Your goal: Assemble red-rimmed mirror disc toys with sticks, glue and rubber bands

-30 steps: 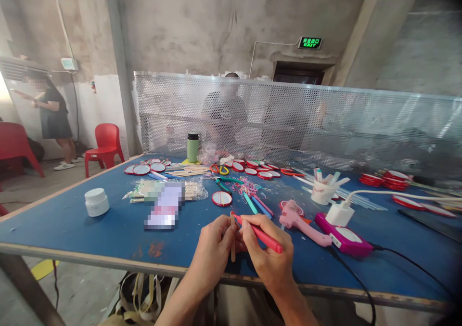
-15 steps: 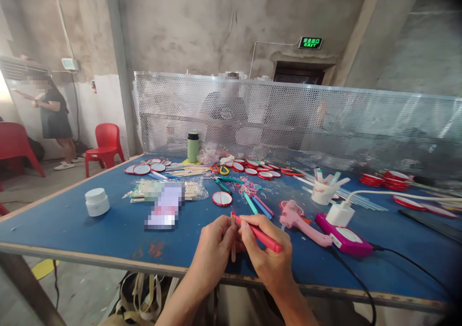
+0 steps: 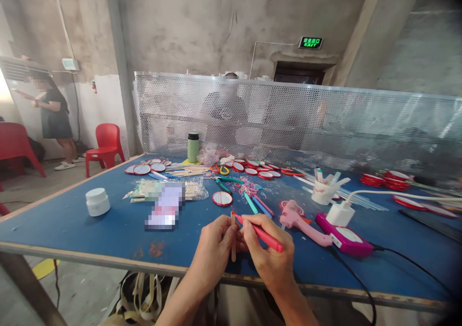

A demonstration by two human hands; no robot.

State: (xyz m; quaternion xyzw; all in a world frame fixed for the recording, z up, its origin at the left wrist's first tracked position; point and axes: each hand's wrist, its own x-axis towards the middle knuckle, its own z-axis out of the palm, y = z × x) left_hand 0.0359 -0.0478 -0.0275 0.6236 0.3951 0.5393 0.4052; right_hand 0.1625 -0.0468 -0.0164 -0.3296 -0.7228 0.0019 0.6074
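Near the table's front edge, my left hand (image 3: 215,241) is closed on a wooden craft stick (image 3: 233,249), held upright with its top end reddish. My right hand (image 3: 270,249) grips a red marker (image 3: 265,237) like a pen. The marker's tip meets or nearly meets the top of the stick; the exact contact is too small to tell. Just beyond my hands lies a round red-rimmed disc (image 3: 222,199) with a pale face. Teal, blue and pink markers (image 3: 260,206) lie beside a heap of small coloured bands (image 3: 249,187).
A pink glue gun (image 3: 305,225) and a magenta power box (image 3: 344,241) with a white plug stand to the right, cables trailing. At left are a white jar (image 3: 97,202), a phone (image 3: 166,205) and bagged sticks (image 3: 144,190). A green bottle (image 3: 193,148) stands before the perforated metal screen (image 3: 173,109).
My right hand and the red marker have shifted very slightly to the right. The left hand and the stick stay in place.
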